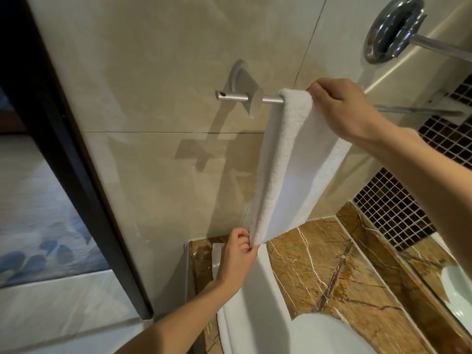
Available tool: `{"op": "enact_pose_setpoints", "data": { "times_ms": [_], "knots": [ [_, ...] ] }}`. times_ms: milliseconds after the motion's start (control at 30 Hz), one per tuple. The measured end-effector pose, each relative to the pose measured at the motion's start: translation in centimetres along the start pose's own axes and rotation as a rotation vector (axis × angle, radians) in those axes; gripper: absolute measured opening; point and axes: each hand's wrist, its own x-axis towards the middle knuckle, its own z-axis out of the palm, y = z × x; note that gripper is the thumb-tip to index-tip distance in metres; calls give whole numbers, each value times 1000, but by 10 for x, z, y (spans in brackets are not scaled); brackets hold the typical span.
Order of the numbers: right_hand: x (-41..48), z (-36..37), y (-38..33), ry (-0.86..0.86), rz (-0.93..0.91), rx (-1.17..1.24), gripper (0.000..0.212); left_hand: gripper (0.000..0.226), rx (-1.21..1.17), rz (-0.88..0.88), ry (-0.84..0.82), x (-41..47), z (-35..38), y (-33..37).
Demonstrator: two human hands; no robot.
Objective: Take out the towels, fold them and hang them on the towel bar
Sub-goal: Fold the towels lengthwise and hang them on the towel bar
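- You have a soft white cloth towel (293, 162) folded into a long, thin strip. Its fluffy edges show down both sides.
- The top of the towel lies over the bar. Your right hand (342, 106) holds it there with curled fingers.
- The towel hangs down and leans a little to the left. Your left hand (240, 254) pinches its bottom corner.
- The round silver metal towel bar (235, 97) runs sideways. Its short left end is bare, and the towel sits just right of the bar's holder.
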Motion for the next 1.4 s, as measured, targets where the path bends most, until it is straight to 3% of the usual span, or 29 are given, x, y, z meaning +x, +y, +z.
{"op": "enact_pose_setpoints", "data": {
  "times_ms": [267,367,500,633,833,1400],
  "knots": [
    [1,0,0,-7,6,-11,35,20,-34,-12,10,-4,-1,-3],
    [1,-1,-1,-13,9,-5,35,25,-78,-11,42,-1,1,-1],
    [0,-1,-1,-20,16,-2,37,49,-48,10,33,1,5,2],
    [1,-2,-1,-28,14,3,36,16,-15,12,43,2,5,-3],
    [1,-2,-1,-28,12,11,36,7,-22,2,54,4,4,-10],
    [2,-2,3,-43,17,20,36,13,36,-11,37,18,2,-23]
  ]
}}
